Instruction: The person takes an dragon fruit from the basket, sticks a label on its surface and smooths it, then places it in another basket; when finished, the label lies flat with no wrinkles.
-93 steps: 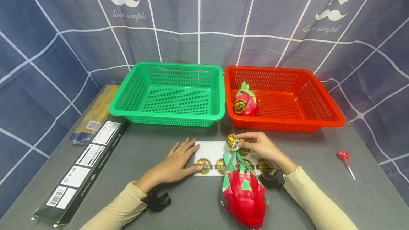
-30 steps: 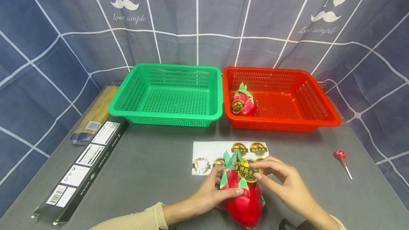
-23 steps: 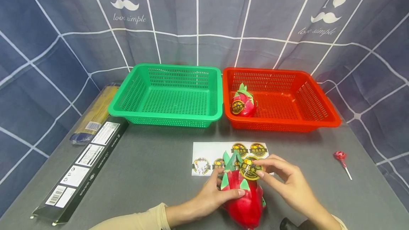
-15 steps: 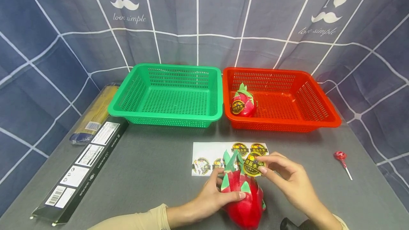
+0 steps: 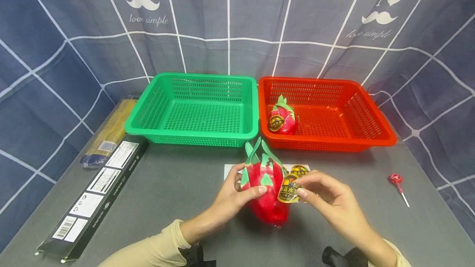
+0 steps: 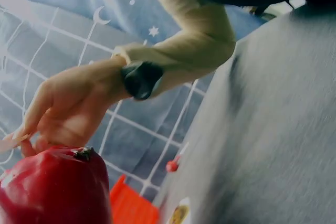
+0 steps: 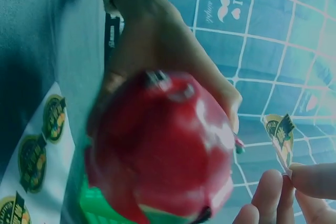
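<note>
My left hand (image 5: 230, 197) grips a red dragon fruit (image 5: 269, 211) with green leaf tips, thumb across its front. The right wrist view shows the fruit (image 7: 163, 145) raised above the sticker sheet. Between thumb and fingers, my right hand (image 5: 330, 201) pinches a round black-and-gold sticker (image 5: 288, 188), close to the fruit's right side. Seen from the right wrist, the sticker (image 7: 281, 135) stands up from the fingertips and bends a little. Behind the fruit lies the white sticker sheet (image 5: 229, 171), mostly hidden in the head view; several stickers on it show in the right wrist view.
At the back stand a green basket (image 5: 193, 137) and a red basket (image 5: 334, 143); a smaller dragon fruit (image 5: 283, 120) bearing a sticker sits in the red one. A long black box (image 5: 96, 197) and a yellow package (image 5: 111, 133) lie left, a lollipop (image 5: 397, 182) right.
The right hand peeled the sticker off the sheet; the left hand left the sheet and took hold of the dragon fruit. Lately the fruit has risen and moved away from me, over the sheet.
</note>
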The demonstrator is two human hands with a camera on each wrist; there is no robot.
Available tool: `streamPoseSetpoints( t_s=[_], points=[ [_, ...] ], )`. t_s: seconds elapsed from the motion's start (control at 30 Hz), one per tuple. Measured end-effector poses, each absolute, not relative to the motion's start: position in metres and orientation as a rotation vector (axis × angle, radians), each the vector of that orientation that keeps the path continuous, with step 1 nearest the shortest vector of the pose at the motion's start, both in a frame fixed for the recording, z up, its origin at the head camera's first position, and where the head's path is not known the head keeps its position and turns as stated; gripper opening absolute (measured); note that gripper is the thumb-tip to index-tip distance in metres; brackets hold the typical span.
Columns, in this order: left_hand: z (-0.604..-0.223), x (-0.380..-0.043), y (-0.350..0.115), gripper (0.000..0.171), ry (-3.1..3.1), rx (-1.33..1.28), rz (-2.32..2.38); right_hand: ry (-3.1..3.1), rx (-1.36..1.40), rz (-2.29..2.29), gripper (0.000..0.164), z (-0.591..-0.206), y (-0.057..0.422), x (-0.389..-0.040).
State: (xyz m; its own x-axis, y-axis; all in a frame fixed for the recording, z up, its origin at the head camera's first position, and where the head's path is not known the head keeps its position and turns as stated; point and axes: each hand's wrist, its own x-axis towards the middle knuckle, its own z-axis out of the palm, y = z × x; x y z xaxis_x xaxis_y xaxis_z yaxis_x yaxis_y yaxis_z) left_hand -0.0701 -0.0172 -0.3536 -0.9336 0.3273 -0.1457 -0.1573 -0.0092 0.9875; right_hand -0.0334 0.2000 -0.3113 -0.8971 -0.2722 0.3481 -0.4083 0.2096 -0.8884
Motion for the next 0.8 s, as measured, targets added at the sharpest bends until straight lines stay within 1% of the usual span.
streamPoseSetpoints(
  t_s=[0.27, 0.8],
  points=[
    [-0.352, -0.078, -0.022, 0.061, 1.898, 0.164, 2.032, -2.476, 0.633, 1.612, 0.024, -0.319, 0.190, -0.033],
    [-0.362, -0.085, -0.024, 0.060, 1.687, 0.243, 2.117, -2.465, 0.555, 1.660, 0.021, -0.323, 0.187, -0.036]
  ],
)
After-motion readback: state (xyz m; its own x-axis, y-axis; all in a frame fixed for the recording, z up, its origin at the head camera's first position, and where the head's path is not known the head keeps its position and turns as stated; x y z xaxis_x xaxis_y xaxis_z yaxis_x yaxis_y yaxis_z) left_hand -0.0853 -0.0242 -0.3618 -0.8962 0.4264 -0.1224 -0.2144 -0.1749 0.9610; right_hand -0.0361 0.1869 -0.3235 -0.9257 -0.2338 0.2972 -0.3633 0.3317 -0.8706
